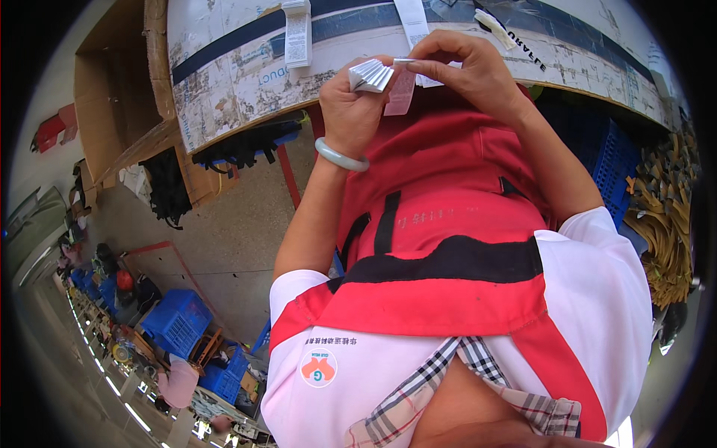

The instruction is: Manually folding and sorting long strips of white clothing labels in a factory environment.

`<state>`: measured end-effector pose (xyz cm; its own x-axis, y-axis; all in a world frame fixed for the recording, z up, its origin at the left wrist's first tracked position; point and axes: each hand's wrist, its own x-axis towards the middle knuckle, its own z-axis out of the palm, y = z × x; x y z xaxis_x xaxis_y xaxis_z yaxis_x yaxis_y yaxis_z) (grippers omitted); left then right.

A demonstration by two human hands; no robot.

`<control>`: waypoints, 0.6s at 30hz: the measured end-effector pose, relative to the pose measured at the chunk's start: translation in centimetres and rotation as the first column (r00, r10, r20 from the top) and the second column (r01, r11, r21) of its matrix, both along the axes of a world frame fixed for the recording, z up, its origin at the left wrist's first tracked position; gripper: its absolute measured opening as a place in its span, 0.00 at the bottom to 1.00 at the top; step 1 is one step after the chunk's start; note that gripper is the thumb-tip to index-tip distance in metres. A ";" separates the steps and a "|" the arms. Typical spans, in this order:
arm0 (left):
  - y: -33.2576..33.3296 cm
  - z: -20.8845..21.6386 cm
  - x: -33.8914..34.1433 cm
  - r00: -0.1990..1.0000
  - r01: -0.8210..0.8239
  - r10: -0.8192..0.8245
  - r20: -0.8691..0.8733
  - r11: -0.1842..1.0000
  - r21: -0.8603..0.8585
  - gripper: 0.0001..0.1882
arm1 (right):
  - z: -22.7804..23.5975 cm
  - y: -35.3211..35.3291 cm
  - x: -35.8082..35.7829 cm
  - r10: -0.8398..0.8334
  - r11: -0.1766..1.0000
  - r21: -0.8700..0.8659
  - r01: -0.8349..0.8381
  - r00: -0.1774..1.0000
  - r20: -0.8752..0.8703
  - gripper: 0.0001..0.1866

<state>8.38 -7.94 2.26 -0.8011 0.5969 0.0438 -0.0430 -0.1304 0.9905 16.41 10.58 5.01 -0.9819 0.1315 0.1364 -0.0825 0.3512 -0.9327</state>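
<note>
My left hand [349, 112], with a pale bangle [341, 155] on its wrist, is closed round a fanned bundle of white labels [371, 76]. Close beside it, my right hand [467, 71] pinches the edge of a thin white label [405, 60] between thumb and finger. A translucent pinkish strip [399, 95] hangs down between the two hands; which hand holds it I cannot tell. Both hands are above the near edge of the worn table [224, 101]. Behind them on the table lie a stack of printed white labels [297, 37] and another white label strip [411, 21].
A black strap with white lettering [523, 46] lies at the table's right. An open cardboard box [112, 97] stands at the left. Below the table's right side are a blue crate [616, 168] and a pile of brown pieces [665, 224]. Another person in pink [179, 381] is far left.
</note>
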 end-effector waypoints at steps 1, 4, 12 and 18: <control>-0.1 -0.1 -0.1 1.000 0.005 -0.005 0.004 1.000 0.023 0.08 | -0.1 -0.1 0.0 0.004 1.000 -0.005 -0.004 1.000 0.021 0.11; -0.2 -0.1 0.0 0.999 0.014 -0.013 -0.036 1.000 0.011 0.07 | 0.3 -0.4 0.1 0.025 0.999 -0.044 -0.023 0.999 0.047 0.11; -0.4 -0.1 -0.4 0.869 0.196 -0.183 0.461 0.980 0.019 0.11 | 2.0 0.4 0.2 0.335 0.882 -0.445 -0.158 0.873 0.355 0.06; 0.3 -0.5 0.1 0.655 0.296 -0.397 0.643 0.918 0.265 0.19 | -0.7 -1.0 -0.4 0.023 0.995 -0.104 -0.011 0.993 0.112 0.07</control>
<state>8.44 -7.63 1.75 -0.3785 0.8664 -0.3258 -0.7556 -0.0858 0.6494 15.97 9.54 4.35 -0.9924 0.1222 0.0116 0.0198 0.2523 -0.9675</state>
